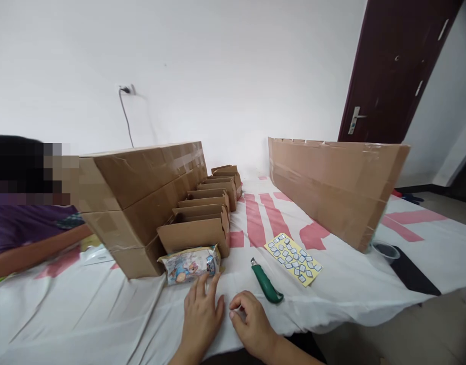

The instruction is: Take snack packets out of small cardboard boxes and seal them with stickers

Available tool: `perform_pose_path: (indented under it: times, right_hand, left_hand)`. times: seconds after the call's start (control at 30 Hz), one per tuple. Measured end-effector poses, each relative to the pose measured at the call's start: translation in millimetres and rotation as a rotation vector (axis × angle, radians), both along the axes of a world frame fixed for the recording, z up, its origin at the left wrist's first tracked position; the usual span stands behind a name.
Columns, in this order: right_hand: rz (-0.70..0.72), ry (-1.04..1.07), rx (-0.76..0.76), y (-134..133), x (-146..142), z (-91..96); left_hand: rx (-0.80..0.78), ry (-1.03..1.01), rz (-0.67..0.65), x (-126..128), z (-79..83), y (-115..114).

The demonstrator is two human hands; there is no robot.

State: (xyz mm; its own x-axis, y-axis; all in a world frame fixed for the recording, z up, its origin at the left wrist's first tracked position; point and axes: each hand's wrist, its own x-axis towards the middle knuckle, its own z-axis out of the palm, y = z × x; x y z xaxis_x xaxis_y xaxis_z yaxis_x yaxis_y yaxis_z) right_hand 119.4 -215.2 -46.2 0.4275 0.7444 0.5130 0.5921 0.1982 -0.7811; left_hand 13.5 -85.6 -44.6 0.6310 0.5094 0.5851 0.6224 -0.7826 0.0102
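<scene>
My left hand (pixel 201 315) lies flat on the white cloth with its fingers stretched out, the tips just short of a printed snack packet (pixel 191 264). My right hand (pixel 251 324) rests beside it with fingers curled in a pinch on something small and pale that I cannot make out. A green utility knife (pixel 266 284) lies just right of my right hand. Beyond it sits a yellow sticker sheet (pixel 293 258) with several small labels. A row of small open cardboard boxes (pixel 206 213) runs away from the packet.
A large cardboard carton (pixel 142 197) stands at the left, a long one (pixel 332 187) at the right. Another person's arm and purple sleeve (pixel 31 238) rest at the far left. A black mat (pixel 413 274) and clear cup (pixel 385 251) lie near the table's right edge.
</scene>
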Motion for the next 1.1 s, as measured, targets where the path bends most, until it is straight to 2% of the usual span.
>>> perform_pose_path:
  times: [0.17,0.27,0.37,0.5,0.6,0.7,0.93,1.1]
  right_hand:
    - [-0.022,-0.049,-0.021,-3.4,-5.8,1.3]
    - [0.046,-0.097,-0.001,-16.7,-8.6,11.0]
    - [0.068,-0.176,-0.018,-39.8,3.6,25.7]
    - [-0.166,-0.244,-0.114,-75.2,52.7,31.1]
    - [-0.393,-0.267,-0.229,-98.0,95.3,20.7]
    - [-0.551,-0.331,-0.329,-112.2,122.5,8.6]
    - [-0.594,-0.384,-0.338,-114.8,133.3,-1.7]
    - [-0.556,-0.396,-0.340,-116.8,131.3,-0.9]
  left_hand:
    - [-0.124,-0.049,-0.040,-6.0,-20.7,2.5]
    - [-0.171,-0.016,-0.053,-5.8,-19.1,4.8]
    - [-0.193,0.012,-0.056,-5.2,-13.5,2.9]
    - [-0.205,0.012,-0.046,-5.2,-10.8,0.9]
    - [-0.198,0.004,-0.042,-5.2,-11.1,0.7]
    - [-0.192,-0.003,-0.044,-4.9,-10.7,0.3]
    - [-0.180,0.006,-0.046,-4.7,-7.1,-2.6]
    - [-0.193,0.013,-0.043,-5.2,-6.8,-2.9]
